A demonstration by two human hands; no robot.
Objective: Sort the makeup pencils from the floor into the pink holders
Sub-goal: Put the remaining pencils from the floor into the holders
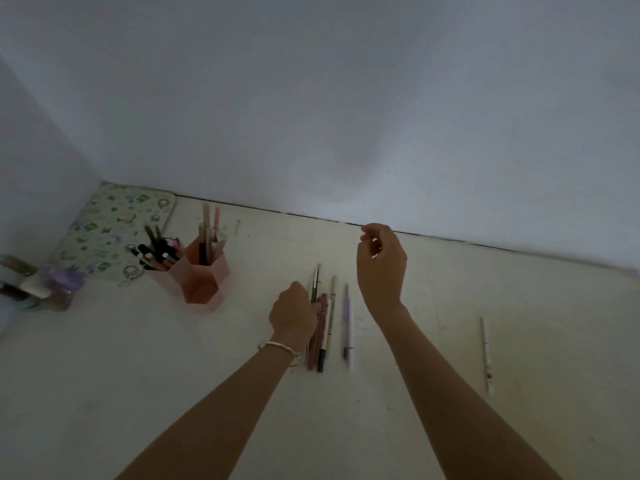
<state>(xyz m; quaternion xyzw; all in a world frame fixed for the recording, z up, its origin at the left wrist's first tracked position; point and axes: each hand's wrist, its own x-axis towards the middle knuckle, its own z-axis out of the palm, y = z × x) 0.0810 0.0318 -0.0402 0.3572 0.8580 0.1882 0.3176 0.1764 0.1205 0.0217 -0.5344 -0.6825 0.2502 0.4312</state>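
Note:
Several makeup pencils lie side by side on the pale floor: a grey-white one (316, 280), brown ones (319, 341), a cream one (331, 306) and a purple-white one (348, 323). A lone white pencil (486, 351) lies further right. My left hand (294, 315) is down on the left edge of the cluster, its fingertips hidden against the brown pencils. My right hand (381, 265) hovers above the floor beyond the cluster, fingers loosely curled, with nothing seen in it. Two pink holders stand at the left: the front holder (204, 278) and the back holder (161, 277), both with pencils upright inside.
A flower-patterned pad (110, 226) lies in the corner behind the holders. Small bottles and jars (38, 289) stand at the far left. A short pale stick (237, 226) lies near the wall (346, 116), which runs along the back.

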